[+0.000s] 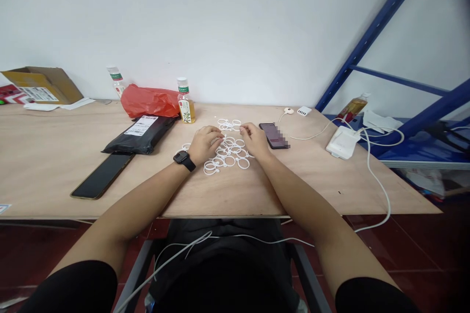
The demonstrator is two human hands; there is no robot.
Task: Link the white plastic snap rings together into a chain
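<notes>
A heap of several white plastic rings [229, 152] lies on the plywood table [55, 156] in front of me. My left hand [204, 144], with a black watch at the wrist, rests curled on the left side of the heap, fingertips pinched on a ring. My right hand [254, 139] sits at the heap's right side, fingers bent and pinching a white ring near the top of the pile. A few more rings [229, 123] lie just beyond the hands.
A dark phone [274, 135] lies right of my right hand, another phone [102, 175] at the front left. A black parcel [141, 133], red bag [150, 101], two bottles [185, 101] and a cardboard box [40, 84] stand behind. A white charger [342, 143] with cables and blue shelving [400, 78] are at right.
</notes>
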